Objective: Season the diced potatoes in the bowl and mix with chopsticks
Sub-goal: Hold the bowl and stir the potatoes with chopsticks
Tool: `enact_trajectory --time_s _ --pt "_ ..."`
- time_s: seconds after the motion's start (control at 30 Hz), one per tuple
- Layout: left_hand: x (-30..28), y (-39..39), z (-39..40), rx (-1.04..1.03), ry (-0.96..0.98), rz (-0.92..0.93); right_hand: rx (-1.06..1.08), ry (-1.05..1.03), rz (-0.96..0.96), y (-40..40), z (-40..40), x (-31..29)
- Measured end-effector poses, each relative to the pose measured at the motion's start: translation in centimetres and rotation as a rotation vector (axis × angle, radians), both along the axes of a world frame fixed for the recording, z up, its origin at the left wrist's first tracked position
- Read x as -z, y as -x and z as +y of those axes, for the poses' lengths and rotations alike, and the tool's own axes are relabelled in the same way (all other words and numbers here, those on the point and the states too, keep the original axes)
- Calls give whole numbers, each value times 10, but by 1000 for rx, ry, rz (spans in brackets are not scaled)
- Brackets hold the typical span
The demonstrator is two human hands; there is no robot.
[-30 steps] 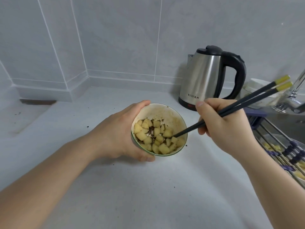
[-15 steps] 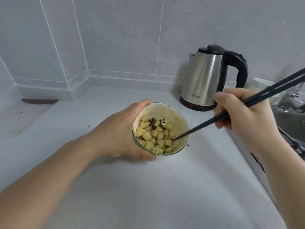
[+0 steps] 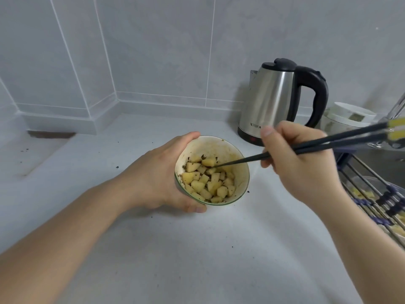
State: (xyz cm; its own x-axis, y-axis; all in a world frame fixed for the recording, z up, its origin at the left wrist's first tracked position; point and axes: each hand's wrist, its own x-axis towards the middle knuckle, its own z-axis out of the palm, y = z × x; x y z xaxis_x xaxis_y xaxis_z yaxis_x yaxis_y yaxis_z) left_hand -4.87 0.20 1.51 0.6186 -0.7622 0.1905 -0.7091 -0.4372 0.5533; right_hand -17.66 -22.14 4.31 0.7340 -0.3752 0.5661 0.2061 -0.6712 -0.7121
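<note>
Left hand (image 3: 157, 174): cups the bowl (image 3: 240, 160) on the worktop (image 3: 197, 249), as half a second ago.
Right hand (image 3: 300, 163): grips the chopsticks (image 3: 328, 143), now nearer the bowl.
Chopstick tips: moved from the right rim to the far-side diced potatoes (image 3: 208, 183).
Kettle (image 3: 274, 99): behind the bowl.

The potato cubes (image 3: 208, 183) are pale yellow with dark brown specks. The bowl (image 3: 242, 172) is cream inside with a green rim. The chopsticks (image 3: 328, 143) are dark blue-black with yellow ends. The kettle (image 3: 274, 102) is shiny silver with a black handle. The counter (image 3: 197, 249) is light grey.
</note>
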Motion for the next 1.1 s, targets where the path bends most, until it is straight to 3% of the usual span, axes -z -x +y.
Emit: enact_trajectory --time_s 0.13,0.27,0.53,0.77,0.9,1.1 --pt "0 0 0 -6 -3 -6 -84 -91 59 7 -11 -13" --pt "1 0 -1 -13 2 -17 -214 4 208 3 10 3" --pt "1 -1 -2 -7 12 1 -39 23 104 -1 6 3" --pt "7 -8 -1 -34 16 159 -164 -51 144 0 12 5" --pt "9 -12 1 -31 7 263 -58 11 35 -2 9 7" --pt "7 -15 2 0 -11 306 49 3 -295 0 -10 2"
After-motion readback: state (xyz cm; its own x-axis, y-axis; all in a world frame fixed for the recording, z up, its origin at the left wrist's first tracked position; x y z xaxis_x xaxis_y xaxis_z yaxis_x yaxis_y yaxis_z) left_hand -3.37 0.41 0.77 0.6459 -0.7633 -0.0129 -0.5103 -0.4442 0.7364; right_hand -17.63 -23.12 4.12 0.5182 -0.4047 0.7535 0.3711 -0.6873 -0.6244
